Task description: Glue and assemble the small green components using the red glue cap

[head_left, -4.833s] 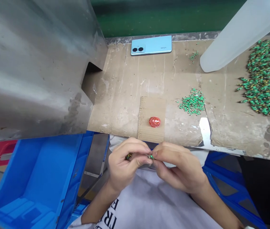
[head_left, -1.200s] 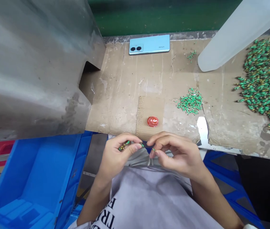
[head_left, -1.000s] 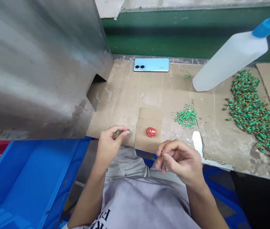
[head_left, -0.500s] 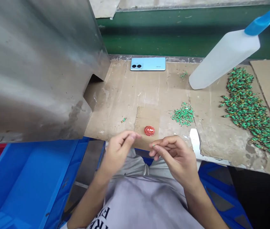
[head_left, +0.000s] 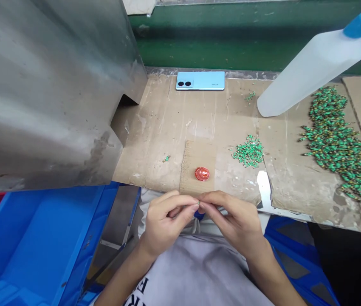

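Note:
My left hand point(head_left: 167, 223) and my right hand point(head_left: 231, 219) meet at the fingertips just below the cardboard's front edge. A tiny green piece point(head_left: 198, 204) seems pinched in my right fingertips, mostly hidden. A small green-and-gold piece point(head_left: 167, 158) lies on the cardboard sheet point(head_left: 155, 127) beyond my left hand. A round red disc point(head_left: 202, 174) sits on a cardboard patch, close above my fingers. To its right is a small heap of green pieces point(head_left: 248, 152). A much larger heap of green-and-gold pieces point(head_left: 336, 144) spreads along the right side.
A steel machine housing point(head_left: 46, 93) overhangs the left of the bench. A blue crate point(head_left: 37, 250) stands below it. A light blue phone point(head_left: 200, 80) lies at the back, and a white plastic bottle point(head_left: 308, 76) with a blue part lies at the upper right.
My hands have come together, with the fingertips now touching. The view has shifted slightly. The small piece on the cardboard stays where it was.

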`<act>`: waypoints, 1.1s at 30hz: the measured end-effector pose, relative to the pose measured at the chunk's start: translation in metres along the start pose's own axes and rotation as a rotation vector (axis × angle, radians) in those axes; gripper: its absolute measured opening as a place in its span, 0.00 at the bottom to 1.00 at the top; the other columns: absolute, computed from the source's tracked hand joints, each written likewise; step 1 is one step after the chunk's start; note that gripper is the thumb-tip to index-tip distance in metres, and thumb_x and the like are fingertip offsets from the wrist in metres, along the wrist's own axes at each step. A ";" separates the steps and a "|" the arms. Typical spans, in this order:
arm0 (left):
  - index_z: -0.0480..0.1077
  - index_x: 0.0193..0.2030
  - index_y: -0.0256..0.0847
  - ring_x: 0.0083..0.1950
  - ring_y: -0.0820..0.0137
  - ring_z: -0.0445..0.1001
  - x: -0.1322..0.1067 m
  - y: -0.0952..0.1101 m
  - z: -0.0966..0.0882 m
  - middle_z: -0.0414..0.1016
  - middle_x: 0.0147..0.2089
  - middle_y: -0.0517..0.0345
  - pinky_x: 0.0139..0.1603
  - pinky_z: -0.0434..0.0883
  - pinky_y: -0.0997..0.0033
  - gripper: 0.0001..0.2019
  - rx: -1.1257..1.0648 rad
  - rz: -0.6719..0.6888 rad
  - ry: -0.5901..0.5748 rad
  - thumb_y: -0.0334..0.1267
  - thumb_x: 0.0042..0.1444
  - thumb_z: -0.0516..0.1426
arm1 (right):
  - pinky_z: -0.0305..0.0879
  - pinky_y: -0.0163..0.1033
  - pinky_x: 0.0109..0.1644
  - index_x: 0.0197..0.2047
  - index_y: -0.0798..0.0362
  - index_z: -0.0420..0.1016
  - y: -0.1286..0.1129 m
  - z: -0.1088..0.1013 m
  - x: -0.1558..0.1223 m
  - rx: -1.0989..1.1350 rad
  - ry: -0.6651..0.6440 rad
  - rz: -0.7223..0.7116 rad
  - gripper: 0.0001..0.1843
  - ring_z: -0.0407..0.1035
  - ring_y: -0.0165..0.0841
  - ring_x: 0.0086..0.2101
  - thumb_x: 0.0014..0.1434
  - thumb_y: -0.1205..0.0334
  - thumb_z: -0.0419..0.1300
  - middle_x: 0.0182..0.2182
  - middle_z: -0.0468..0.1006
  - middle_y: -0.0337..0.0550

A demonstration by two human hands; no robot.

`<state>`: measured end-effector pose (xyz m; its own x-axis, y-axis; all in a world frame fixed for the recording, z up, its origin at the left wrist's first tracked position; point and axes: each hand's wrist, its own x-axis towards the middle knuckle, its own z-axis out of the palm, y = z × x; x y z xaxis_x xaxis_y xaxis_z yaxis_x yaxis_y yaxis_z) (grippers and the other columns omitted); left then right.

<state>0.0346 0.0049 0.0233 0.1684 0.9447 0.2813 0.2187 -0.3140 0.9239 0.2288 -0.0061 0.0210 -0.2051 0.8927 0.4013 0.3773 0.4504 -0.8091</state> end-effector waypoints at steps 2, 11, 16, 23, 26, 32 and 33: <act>0.84 0.41 0.41 0.24 0.78 0.57 -0.001 0.000 0.000 0.59 0.24 0.70 0.27 0.59 0.76 0.05 -0.040 -0.031 -0.011 0.27 0.64 0.68 | 0.84 0.32 0.41 0.49 0.49 0.79 0.002 0.001 0.001 0.039 0.009 -0.023 0.07 0.86 0.32 0.33 0.76 0.71 0.63 0.36 0.89 0.40; 0.83 0.38 0.42 0.23 0.78 0.57 -0.003 0.001 0.007 0.59 0.23 0.71 0.26 0.58 0.76 0.03 -0.144 -0.141 0.038 0.31 0.63 0.69 | 0.72 0.33 0.28 0.44 0.48 0.77 0.008 0.010 0.001 0.178 0.079 0.024 0.10 0.74 0.30 0.25 0.68 0.75 0.65 0.30 0.83 0.36; 0.83 0.36 0.41 0.23 0.77 0.57 -0.004 0.003 0.008 0.59 0.22 0.70 0.26 0.59 0.75 0.03 -0.167 -0.258 -0.004 0.34 0.62 0.68 | 0.65 0.32 0.26 0.42 0.48 0.74 0.008 0.005 0.000 0.188 0.003 0.080 0.08 0.68 0.28 0.23 0.69 0.72 0.63 0.27 0.75 0.33; 0.82 0.41 0.39 0.22 0.77 0.50 -0.001 -0.008 0.005 0.55 0.21 0.70 0.24 0.52 0.74 0.15 -0.543 -0.677 0.014 0.51 0.67 0.67 | 0.59 0.34 0.25 0.44 0.49 0.74 0.025 -0.006 0.006 -0.063 0.064 0.280 0.04 0.62 0.28 0.22 0.72 0.67 0.60 0.26 0.70 0.32; 0.81 0.40 0.37 0.23 0.80 0.49 0.005 -0.006 0.003 0.57 0.24 0.70 0.24 0.52 0.77 0.13 -0.762 -0.788 0.093 0.45 0.59 0.72 | 0.57 0.35 0.25 0.43 0.49 0.75 0.032 -0.005 0.012 -0.178 0.069 0.293 0.03 0.60 0.27 0.21 0.71 0.65 0.61 0.25 0.69 0.31; 0.82 0.50 0.36 0.26 0.81 0.63 0.011 -0.002 -0.003 0.80 0.35 0.55 0.25 0.57 0.81 0.18 -0.952 -0.815 0.140 0.39 0.56 0.76 | 0.56 0.34 0.25 0.40 0.49 0.75 0.034 -0.001 0.016 -0.225 0.058 0.315 0.04 0.57 0.27 0.20 0.70 0.65 0.60 0.22 0.64 0.28; 0.81 0.49 0.37 0.26 0.81 0.63 0.010 -0.003 -0.003 0.82 0.37 0.53 0.25 0.57 0.81 0.17 -0.957 -0.799 0.137 0.40 0.57 0.76 | 0.56 0.34 0.25 0.40 0.49 0.75 0.034 -0.001 0.016 -0.227 0.058 0.314 0.04 0.57 0.27 0.20 0.70 0.65 0.60 0.22 0.64 0.28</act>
<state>0.0325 0.0152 0.0244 0.1965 0.8592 -0.4724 -0.5807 0.4902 0.6500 0.2394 0.0232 -0.0001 0.0011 0.9839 0.1785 0.6054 0.1414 -0.7833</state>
